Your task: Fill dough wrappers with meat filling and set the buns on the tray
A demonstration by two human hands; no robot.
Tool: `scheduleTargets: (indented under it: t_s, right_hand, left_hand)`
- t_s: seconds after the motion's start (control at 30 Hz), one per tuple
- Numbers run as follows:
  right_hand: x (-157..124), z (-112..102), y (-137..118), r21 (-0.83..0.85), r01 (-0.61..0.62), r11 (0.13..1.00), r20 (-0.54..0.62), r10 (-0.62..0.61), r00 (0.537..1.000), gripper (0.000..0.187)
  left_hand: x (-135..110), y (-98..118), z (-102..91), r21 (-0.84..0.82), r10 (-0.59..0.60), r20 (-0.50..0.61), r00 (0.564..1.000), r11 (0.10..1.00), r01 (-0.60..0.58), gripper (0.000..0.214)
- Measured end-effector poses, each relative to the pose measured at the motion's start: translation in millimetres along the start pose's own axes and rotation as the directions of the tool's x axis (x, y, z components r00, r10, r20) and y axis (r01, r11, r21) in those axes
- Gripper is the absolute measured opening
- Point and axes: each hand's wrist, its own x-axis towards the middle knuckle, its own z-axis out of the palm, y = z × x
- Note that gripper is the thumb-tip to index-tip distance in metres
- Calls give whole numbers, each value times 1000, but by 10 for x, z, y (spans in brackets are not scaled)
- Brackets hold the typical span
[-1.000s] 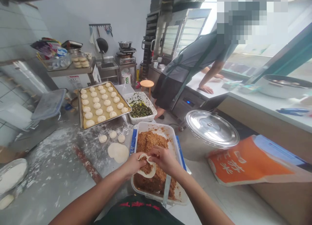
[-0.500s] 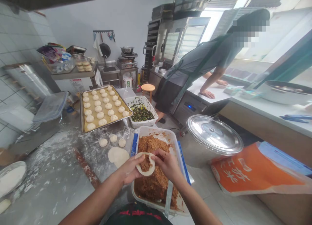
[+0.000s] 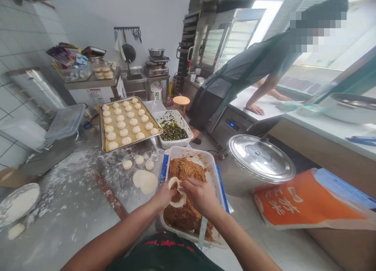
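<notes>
My left hand (image 3: 163,196) cradles a round dough wrapper (image 3: 180,202) with brown filling inside. The fingers of my right hand (image 3: 200,193) pinch its edge, and the near rim now looks folded. Both hands are over a plastic tub (image 3: 209,161) of reddish-brown filling (image 3: 188,169). A flat metal spatula (image 3: 202,231) leans in the tub's near right corner. Left of the tub, flat wrappers (image 3: 148,183) overlap on the floured table, with three pleated buns (image 3: 127,164) behind them. A floury rolling pin (image 3: 110,196) lies further left.
Behind is a lined tray (image 3: 132,143) of several buns, beside a white tub (image 3: 189,140) of chopped greens. A bowl of flour (image 3: 22,202) sits far left. To the right stand a lidded steel pot (image 3: 261,157) and an orange bag (image 3: 305,204). A co-worker (image 3: 243,75) leans over the right counter.
The wrapper was spread open and round; its edge is now drawn up and gathered between my fingers. My right hand has come closer to my left. The view has shifted slightly.
</notes>
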Motion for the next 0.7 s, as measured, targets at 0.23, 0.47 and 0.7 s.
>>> scheduleTargets:
  t_s: [0.23,0.47,0.7]
  right_hand:
    - [77,13,23,-10,-159,987,85,159,984,17]
    - [99,-72,-75,-39,-3,999,10,3,1000,20]
    - [177,-78,-8,65,-139,988,-7,140,990,15]
  left_hand:
    - [-7,50,-31,161,-37,79,996,987,24,30]
    - [34,103,-79,253,-99,107,989,965,69,20]
    - [62,265,-60,176,51,29,998,983,-56,27]
